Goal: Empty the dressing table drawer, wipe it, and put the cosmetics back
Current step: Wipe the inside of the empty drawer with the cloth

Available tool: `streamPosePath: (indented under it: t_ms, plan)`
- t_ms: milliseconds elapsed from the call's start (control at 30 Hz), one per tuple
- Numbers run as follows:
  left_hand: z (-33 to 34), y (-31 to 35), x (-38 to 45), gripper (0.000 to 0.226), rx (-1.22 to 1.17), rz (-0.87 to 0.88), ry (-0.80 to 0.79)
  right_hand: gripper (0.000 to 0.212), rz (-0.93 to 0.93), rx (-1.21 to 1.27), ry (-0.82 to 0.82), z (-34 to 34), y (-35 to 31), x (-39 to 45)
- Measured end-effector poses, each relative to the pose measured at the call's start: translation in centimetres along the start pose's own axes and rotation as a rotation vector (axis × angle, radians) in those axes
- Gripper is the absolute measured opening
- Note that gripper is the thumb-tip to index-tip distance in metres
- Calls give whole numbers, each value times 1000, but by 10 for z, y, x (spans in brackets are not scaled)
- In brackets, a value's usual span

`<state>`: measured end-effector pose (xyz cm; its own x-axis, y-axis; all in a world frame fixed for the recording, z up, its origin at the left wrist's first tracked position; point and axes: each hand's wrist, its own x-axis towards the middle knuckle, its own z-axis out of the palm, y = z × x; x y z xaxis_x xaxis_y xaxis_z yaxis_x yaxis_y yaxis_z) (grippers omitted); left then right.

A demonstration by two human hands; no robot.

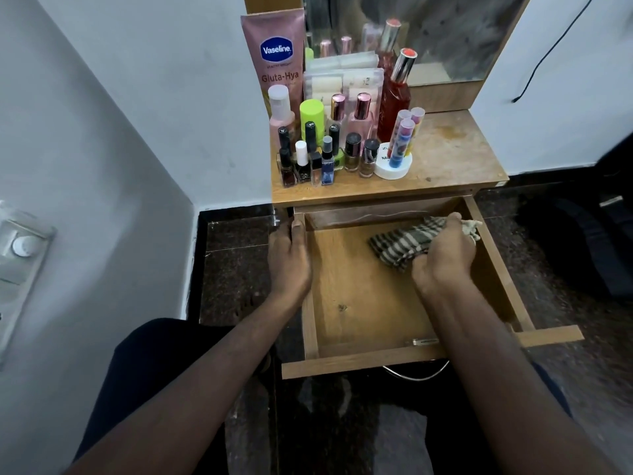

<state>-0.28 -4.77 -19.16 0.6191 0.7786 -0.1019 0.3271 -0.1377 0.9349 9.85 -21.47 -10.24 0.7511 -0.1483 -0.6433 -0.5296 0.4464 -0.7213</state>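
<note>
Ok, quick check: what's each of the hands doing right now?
Left hand: grips the left wall of the open drawer, fingers curled over its edge.
Right hand: holds the striped cloth bunched on the drawer floor.

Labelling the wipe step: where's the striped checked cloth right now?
In the head view, the striped checked cloth lies inside the open wooden drawer, toward its back right, gripped by the right hand; the left hand holds the drawer's left wall.

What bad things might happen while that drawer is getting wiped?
The drawer is pulled far out, so pressing hard with the striped cloth might tip or jam it. The nail polish bottles crowd the tabletop's front edge; a bump could knock one into the drawer.
</note>
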Motion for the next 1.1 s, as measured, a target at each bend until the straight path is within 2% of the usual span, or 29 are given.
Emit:
streamPosePath:
  t_ms: [100,167,300,400,467,533,600,700,800,867,933,967,1100]
  plan:
    - [-1,-1,-5,51,31,32,32,10,44,271,-12,13,-17,12]
    - [-1,1,-8,50,61,32,50,15,17,312,-61,26,-14,20]
    - [-1,5,-11,48,184,50,87,28,9,56,-173,54,28,10]
    - [-1,4,-9,48,285,77,117,29,145,-31,-353,60,67,-15]
    - [-2,2,-7,47,322,102,131,32,205,-22,-407,64,71,-25]
    - [-1,3,-7,46,351,137,127,36,198,107,-374,63,53,-16]
    - [-2,4,-8,45,374,164,112,42,87,178,-282,54,28,4]
    - [-2,4,-8,46,432,180,87,53,-113,130,-88,40,3,32]
    - [-3,5,-8,45,467,181,71,51,-140,-17,53,43,14,19]
    - [-3,5,-8,45,463,178,72,42,-108,-176,-4,51,40,-2]
    - [-5,5,-8,46,449,186,84,33,-22,-255,-149,56,62,-9]
    - [-5,6,-8,45,438,187,86,29,-6,-272,-171,56,62,-7]
    - [-3,7,-8,47,428,168,78,24,-85,-238,20,35,11,26]
